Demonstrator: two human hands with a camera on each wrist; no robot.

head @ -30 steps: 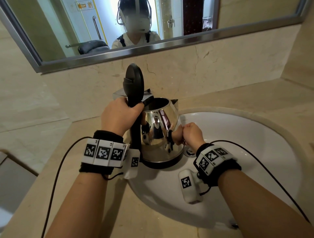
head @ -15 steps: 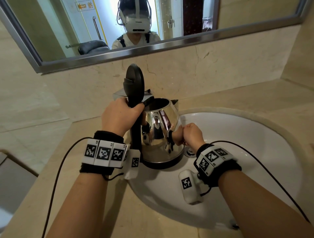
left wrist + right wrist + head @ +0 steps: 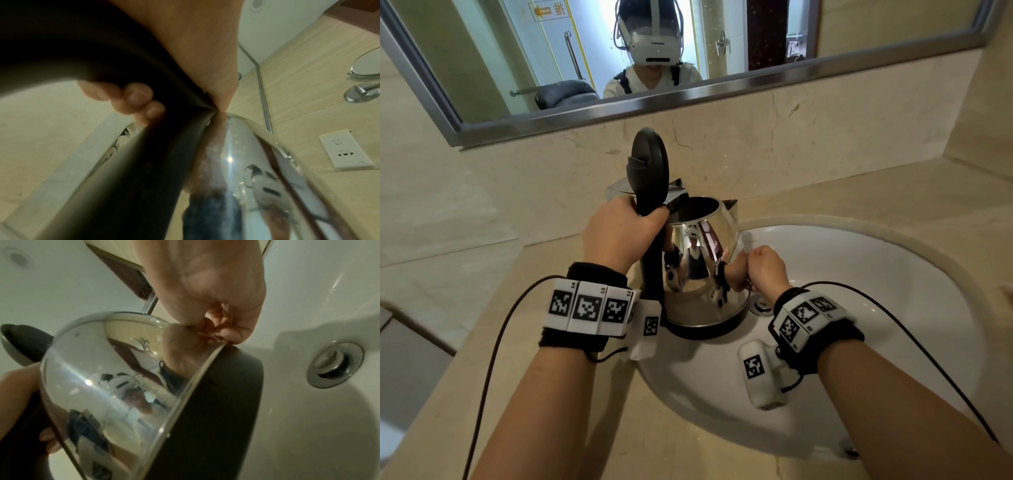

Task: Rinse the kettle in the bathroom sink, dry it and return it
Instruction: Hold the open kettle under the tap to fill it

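Observation:
A shiny steel kettle (image 3: 705, 270) with a black base stands upright at the left edge of the white sink (image 3: 876, 291). Its black lid (image 3: 650, 168) is flipped up and the mouth is uncovered. My left hand (image 3: 619, 233) grips the top of the black handle (image 3: 144, 162), fingers (image 3: 135, 95) wrapped round it. My right hand (image 3: 767, 270) is curled into a loose fist; its fingers (image 3: 216, 331) press against the kettle's lower side (image 3: 102, 378) just above the black base, and I see nothing held in them.
The chrome drain (image 3: 335, 365) lies just right of the kettle's base. A chrome tap (image 3: 619, 188) sits behind the kettle against the beige wall. A mirror (image 3: 688, 51) hangs above. Beige counter (image 3: 465, 325) surrounds the basin. A wall socket (image 3: 345, 149) is nearby.

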